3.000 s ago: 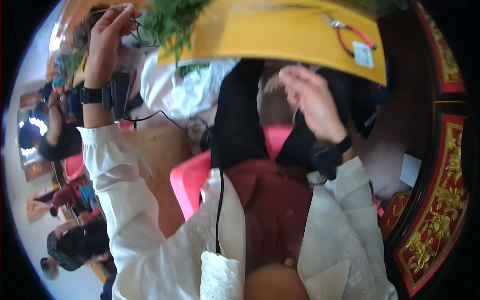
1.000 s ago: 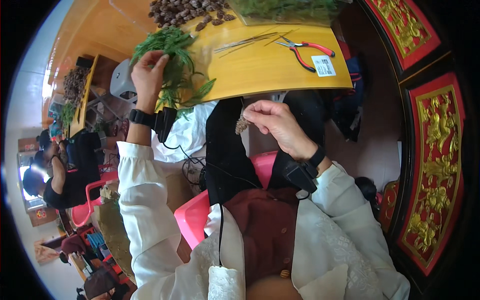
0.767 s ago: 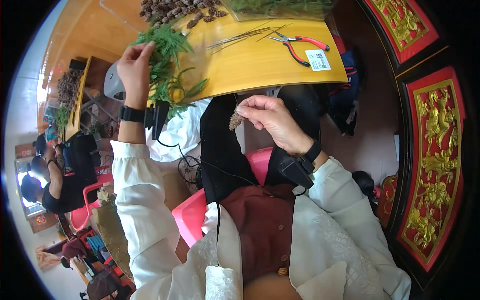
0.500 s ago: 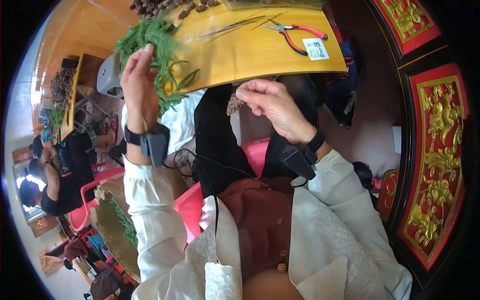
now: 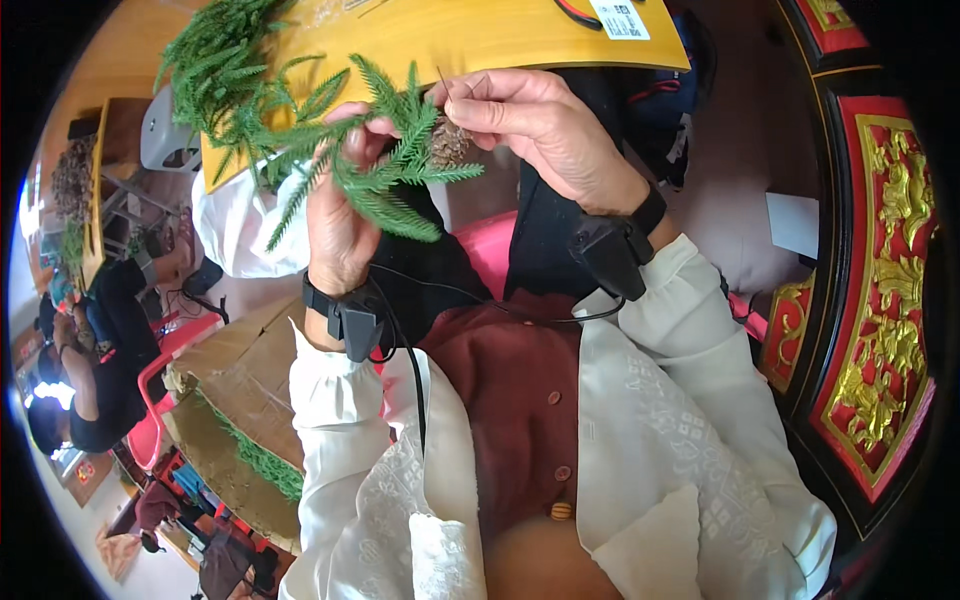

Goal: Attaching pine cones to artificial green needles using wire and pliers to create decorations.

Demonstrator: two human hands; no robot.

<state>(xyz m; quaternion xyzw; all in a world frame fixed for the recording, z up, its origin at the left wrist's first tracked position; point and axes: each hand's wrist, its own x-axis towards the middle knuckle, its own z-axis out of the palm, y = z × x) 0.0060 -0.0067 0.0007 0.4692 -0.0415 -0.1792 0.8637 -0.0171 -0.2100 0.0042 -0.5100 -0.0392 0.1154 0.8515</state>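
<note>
My left hand (image 5: 345, 195) is closed around a green artificial pine sprig (image 5: 395, 165), which partly covers its fingers. The sprig fans out over my lap, just off the near edge of the yellow table (image 5: 480, 45). In my right hand (image 5: 545, 125), thumb and fingers pinch a small brown pine cone (image 5: 450, 145), a thin wire rising beside it. The cone sits against the sprig's right side; whether it is fastened there I cannot tell. A heap of pine greenery (image 5: 215, 70) lies at the table's left end, its branches reaching toward my left hand.
Red-handled pliers (image 5: 578, 14) and a white label (image 5: 620, 18) lie at the table's far right. An opened cardboard box (image 5: 240, 370) with greenery stands at my left. Farther left a person in black (image 5: 115, 310) sits. A carved red-and-gold panel (image 5: 880, 290) rises at right.
My left hand has come down and right, bringing a sprig from the greenery. My right hand has moved up with the cone to meet it. The view has shifted, so less of the table shows.
</note>
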